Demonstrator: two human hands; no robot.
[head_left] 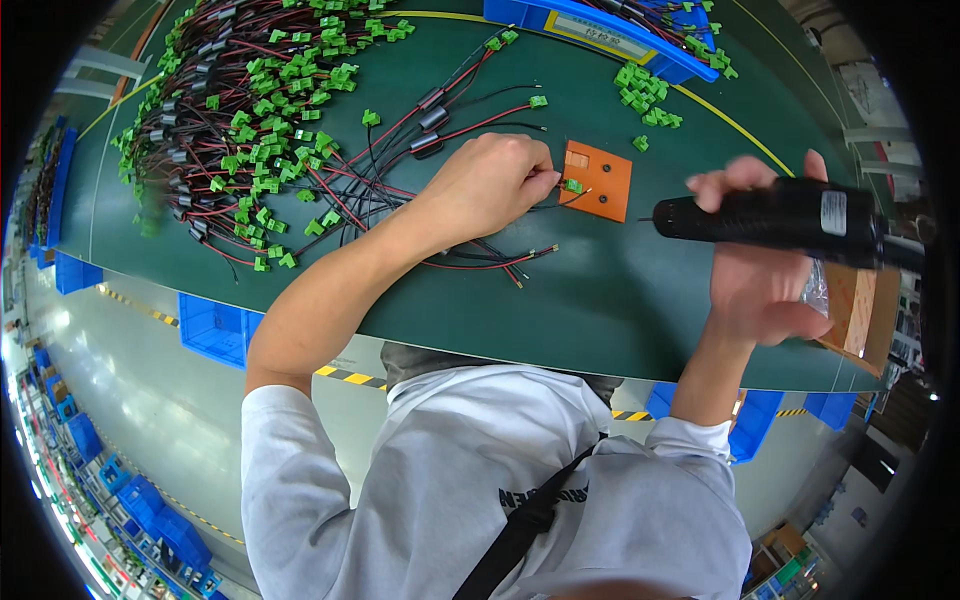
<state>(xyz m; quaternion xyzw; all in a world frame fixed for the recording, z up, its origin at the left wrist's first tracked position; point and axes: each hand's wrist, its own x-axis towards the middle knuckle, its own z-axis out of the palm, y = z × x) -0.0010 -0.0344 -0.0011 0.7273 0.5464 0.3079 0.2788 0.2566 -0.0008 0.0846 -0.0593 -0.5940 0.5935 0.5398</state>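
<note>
My left hand point(495, 185) is closed in a pinch on a thin wire at the left edge of an orange block point(612, 180). A small green terminal connector point(573, 186) sits against that block beside my fingertips. The block has a pale inset and dark round holes. To its right, my right hand point(755, 275), blurred by motion, grips a black electric screwdriver point(770, 212). The thin bit points left toward the block, apart from it. Under and around my left wrist lie loose red and black wires point(480, 262), some with stripped ends.
A large heap of cable assemblies with green connectors point(250, 130) covers the table's left side. At the back stands a blue bin point(610, 40) of wires. Loose green connectors point(642, 92) lie before it. A cardboard box point(860, 315) is at right, on the green tabletop point(480, 325).
</note>
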